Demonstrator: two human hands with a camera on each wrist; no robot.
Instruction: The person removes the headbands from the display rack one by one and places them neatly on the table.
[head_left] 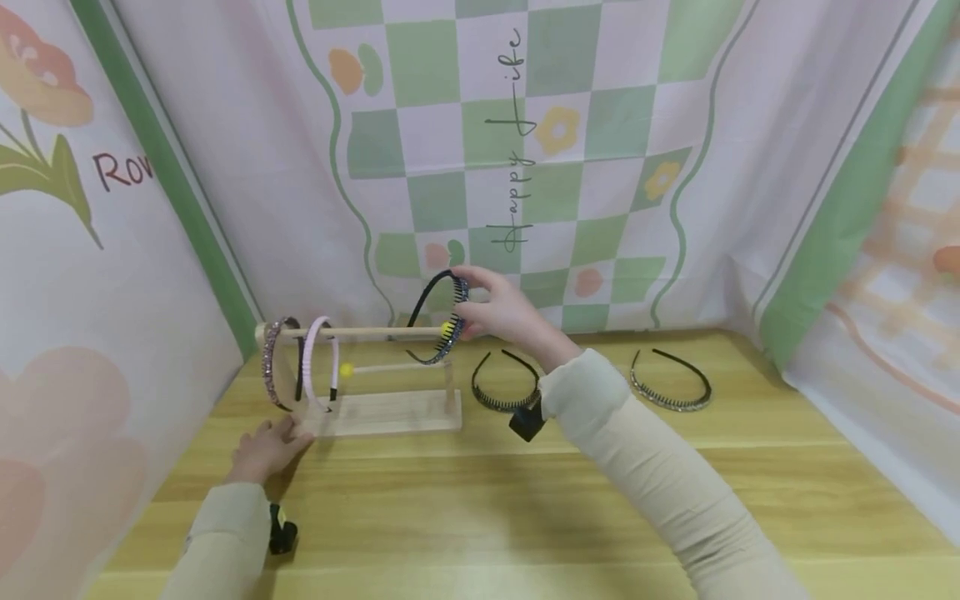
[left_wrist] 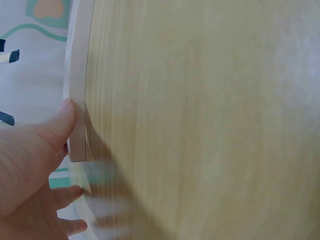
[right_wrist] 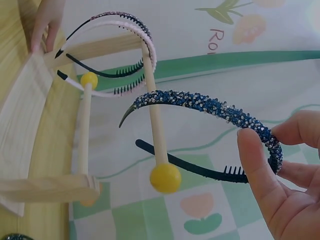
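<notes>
Of five headbands, two hung on one wooden rack, two lay on the table at six and four o'clock from the right hand, and its fingertips pinched the fifth, a blue headband, at the hand's nine o'clock, glittery outside, black-toothed inside. The left hand, fingers spread, touched the rack's lower corner.

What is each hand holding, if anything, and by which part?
The right hand holds the blue glittery headband by its curved middle. The left hand touches the wooden stand's base at one end; whether it grips cannot be told.
</notes>
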